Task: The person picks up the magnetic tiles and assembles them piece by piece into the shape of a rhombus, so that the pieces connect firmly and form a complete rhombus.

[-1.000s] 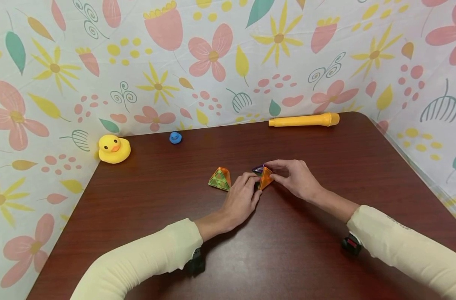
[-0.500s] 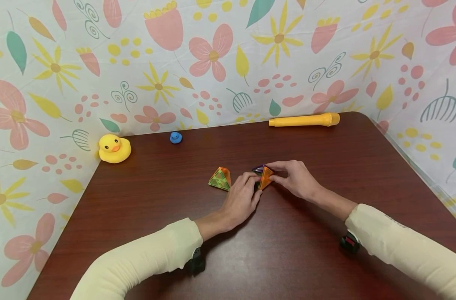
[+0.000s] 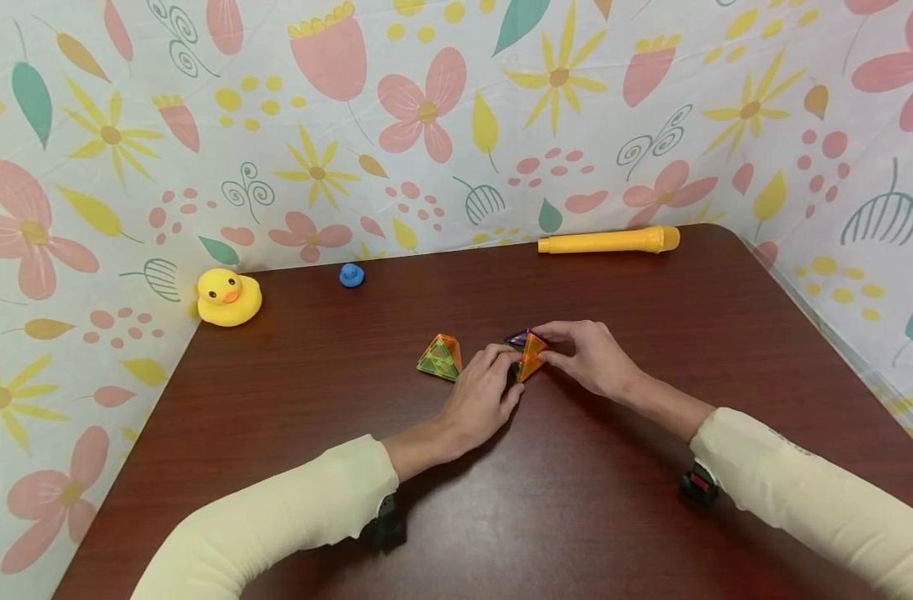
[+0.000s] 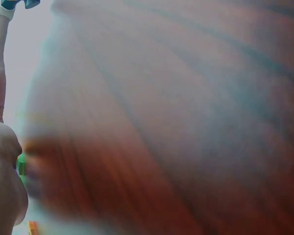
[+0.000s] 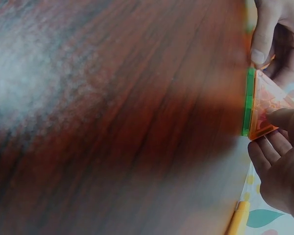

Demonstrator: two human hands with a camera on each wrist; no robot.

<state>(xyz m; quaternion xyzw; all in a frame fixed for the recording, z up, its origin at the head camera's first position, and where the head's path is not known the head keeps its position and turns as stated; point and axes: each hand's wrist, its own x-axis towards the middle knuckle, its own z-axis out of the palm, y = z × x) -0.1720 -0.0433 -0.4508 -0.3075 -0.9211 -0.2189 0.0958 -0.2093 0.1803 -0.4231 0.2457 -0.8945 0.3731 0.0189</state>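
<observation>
In the head view my right hand point(image 3: 595, 358) pinches an orange triangular magnetic tile point(image 3: 532, 358) between thumb and fingers. A purple tile point(image 3: 518, 337) leans behind it. The right wrist view shows a green tile point(image 5: 248, 103) along the base of the orange one, low at the tabletop. My left hand point(image 3: 479, 396) grips the near left side of this small tile group, thumb at its corner and fingers curled over it. Part of the group is hidden by the left hand. Just left of that hand stands a finished-looking pyramid of green and orange tiles point(image 3: 440, 358).
At the back left of the brown table point(image 3: 314, 400) sits a yellow rubber duck point(image 3: 229, 298), with a small blue duck point(image 3: 351, 275) to its right. A yellow toy microphone point(image 3: 609, 241) lies along the back edge. A flower-patterned cloth point(image 3: 426, 183) hangs behind.
My left hand and sleeve have shifted slightly left, the thumb tip moving a little lower at the tiles. The right hand keeps its pinch on the orange tile, nearly still.
</observation>
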